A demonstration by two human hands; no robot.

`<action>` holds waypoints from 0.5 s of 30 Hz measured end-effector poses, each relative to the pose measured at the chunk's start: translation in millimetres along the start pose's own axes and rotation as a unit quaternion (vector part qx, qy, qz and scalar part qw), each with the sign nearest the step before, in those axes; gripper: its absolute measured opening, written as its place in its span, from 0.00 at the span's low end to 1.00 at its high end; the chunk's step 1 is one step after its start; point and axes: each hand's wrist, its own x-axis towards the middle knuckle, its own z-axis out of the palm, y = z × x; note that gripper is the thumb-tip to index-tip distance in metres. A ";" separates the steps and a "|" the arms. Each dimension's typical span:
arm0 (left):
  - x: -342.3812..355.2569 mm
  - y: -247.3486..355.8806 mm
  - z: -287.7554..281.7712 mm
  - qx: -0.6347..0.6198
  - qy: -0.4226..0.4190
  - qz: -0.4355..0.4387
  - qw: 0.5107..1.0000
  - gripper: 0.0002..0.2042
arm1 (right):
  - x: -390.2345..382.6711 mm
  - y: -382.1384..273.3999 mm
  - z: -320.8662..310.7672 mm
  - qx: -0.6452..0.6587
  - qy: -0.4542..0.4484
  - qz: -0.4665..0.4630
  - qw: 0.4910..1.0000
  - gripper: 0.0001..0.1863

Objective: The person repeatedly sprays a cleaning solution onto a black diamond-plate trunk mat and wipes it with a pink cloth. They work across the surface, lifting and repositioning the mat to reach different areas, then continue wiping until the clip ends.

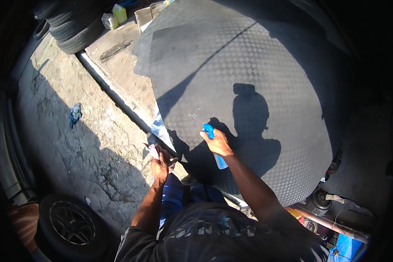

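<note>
A large dark grey rubber mat with a checkered texture spreads out in front of me. Over its near left part, my right hand grips a blue spray bottle, its fingers wrapped round the neck below the blue spray head. Small whitish specks lie on the mat just beyond the nozzle. My left hand is closed on a pale pink cloth beside the mat's left edge. Part of the cloth is hidden behind that hand. My shadow falls across the mat.
Stacked tyres stand at the far left, near jugs of yellowish liquid. A dark channel crosses the rough concrete floor. A crumpled blue rag lies there. At lower left is a wheel; at lower right, a pinkish pole.
</note>
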 end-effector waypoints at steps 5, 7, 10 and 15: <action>1.3 -6.0 16.7 -0.412 -0.062 0.054 0.907 0.16 | 4.6 -22.5 19.4 -0.084 -0.017 0.013 0.996 0.29; 0.5 -3.8 16.6 -0.366 -0.082 -0.080 0.924 0.19 | 4.7 -27.4 26.8 -0.022 0.020 -0.036 0.999 0.29; -0.6 11.0 20.0 -0.318 -0.098 -0.044 0.942 0.21 | 6.1 -32.8 34.5 -0.044 0.016 -0.019 0.999 0.29; -23.6 52.6 78.6 -0.188 -0.136 0.225 0.946 0.18 | 17.6 -43.5 31.2 -0.074 -0.016 0.020 0.997 0.28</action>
